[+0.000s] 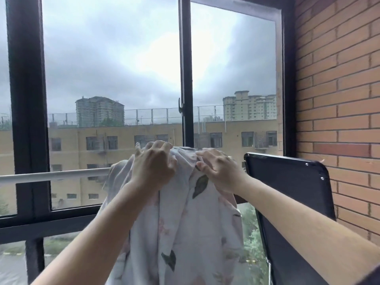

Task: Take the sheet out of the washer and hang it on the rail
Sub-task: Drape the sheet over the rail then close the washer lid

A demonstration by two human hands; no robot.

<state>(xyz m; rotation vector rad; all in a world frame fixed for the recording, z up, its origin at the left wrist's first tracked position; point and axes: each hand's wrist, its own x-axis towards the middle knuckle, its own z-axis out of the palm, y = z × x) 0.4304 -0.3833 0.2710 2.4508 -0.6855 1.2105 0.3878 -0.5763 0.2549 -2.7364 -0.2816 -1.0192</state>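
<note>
One pale sheet, printed with dark leaves and faint pink flowers, hangs in a long bunched column at the middle of my view. Its gathered top is lifted a little above the line of the white rail. The rail runs in from the left and disappears behind the cloth, and I cannot tell how much of the sheet's weight already rests on it.

The left hand sits on top of the bunch with its fingers curled down into the fabric, gripping it. The right hand is just beside it, on the other side of the crest. Its fingers reach along the top fold with the thumb underneath, pinching the cloth. Both bare forearms stretch up from the lower corners.

Just right of the sheet stands a tilted black panel with rounded corners and small screws — its top edge is near the right wrist. Behind everything is a dark-framed window with a latch on the centre post. A red brick wall closes the right side. Through the glass I see yellow blocks, taller towers and a heavy grey sky.
</note>
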